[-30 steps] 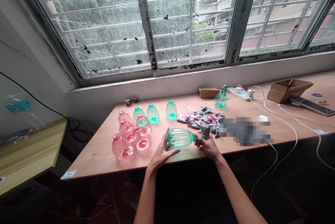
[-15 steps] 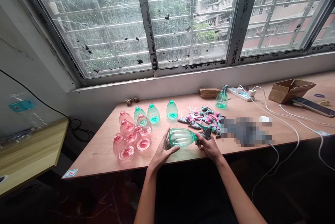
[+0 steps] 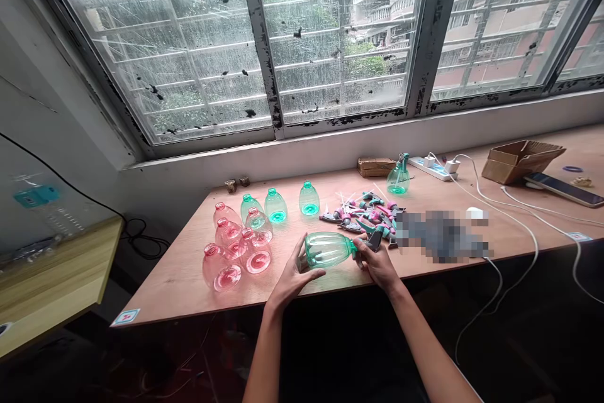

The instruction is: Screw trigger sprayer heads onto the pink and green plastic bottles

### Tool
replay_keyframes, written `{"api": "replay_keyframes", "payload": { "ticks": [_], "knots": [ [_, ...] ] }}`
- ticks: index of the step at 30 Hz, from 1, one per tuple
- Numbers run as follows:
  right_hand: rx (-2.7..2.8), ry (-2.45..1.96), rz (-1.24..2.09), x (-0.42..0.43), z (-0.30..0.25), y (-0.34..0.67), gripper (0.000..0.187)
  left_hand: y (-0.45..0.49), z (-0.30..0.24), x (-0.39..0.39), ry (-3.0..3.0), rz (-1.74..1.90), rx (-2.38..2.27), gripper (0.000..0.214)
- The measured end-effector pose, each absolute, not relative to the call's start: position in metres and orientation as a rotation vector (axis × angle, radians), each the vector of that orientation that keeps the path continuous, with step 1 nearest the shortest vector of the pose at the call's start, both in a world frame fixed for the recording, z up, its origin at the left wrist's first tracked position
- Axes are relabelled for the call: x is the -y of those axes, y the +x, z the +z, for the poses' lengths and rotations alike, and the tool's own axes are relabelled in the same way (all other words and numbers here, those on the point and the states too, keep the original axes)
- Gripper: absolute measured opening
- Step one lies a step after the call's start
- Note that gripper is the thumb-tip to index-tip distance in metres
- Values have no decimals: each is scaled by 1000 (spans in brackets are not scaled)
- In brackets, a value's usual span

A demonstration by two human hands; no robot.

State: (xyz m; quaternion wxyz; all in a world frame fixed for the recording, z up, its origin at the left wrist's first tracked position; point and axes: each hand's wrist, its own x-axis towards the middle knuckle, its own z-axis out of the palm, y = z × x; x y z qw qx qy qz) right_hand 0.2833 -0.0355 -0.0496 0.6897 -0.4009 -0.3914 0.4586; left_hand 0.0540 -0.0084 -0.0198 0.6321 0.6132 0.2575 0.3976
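Observation:
A clear green spray bottle point(image 3: 329, 249) lies sideways in the air between my hands, its base to the left and its neck to the right. My left hand point(image 3: 295, 272) is wrapped round the base end. At the neck, my right hand point(image 3: 376, 259) grips the dark trigger spray head point(image 3: 374, 240); whether it is fully seated on the neck is hidden by the fingers. Just behind lies a heap of pink, green and black spray heads point(image 3: 372, 211). Several pink bottles point(image 3: 223, 269) without heads stand to the left, with green bottles point(image 3: 275, 205) behind them.
An assembled green spray bottle point(image 3: 399, 175) stands at the back beside a brown box point(image 3: 376, 166) and a power strip point(image 3: 433, 168). White cables point(image 3: 519, 217) trail over the table's front edge. An open carton point(image 3: 521, 162) and a phone point(image 3: 569, 190) lie to the right.
The view has shifted very slightly. Both hands keep the same hold on the green bottle and its spray head, with hardly any visible movement.

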Motion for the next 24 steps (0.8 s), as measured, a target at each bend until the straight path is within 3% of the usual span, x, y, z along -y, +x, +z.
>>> {"api": "replay_keyframes", "payload": {
  "ticks": [6, 14, 16, 20, 24],
  "knots": [
    [874, -906, 1060, 37, -47, 283, 44, 54, -14, 10, 1457, 947, -646, 71],
    [871, -886, 1056, 36, -49, 283, 41, 54, -17, 12, 1475, 913, -636, 109],
    [871, -878, 1054, 37, -49, 283, 39, 53, -17, 10, 1490, 930, -657, 102],
    [866, -865, 1059, 37, -50, 283, 36, 52, -15, 8, 1519, 949, -676, 68],
    [852, -858, 1057, 36, -50, 284, 35, 52, -12, 12, 1479, 943, -647, 79]
  ]
}}
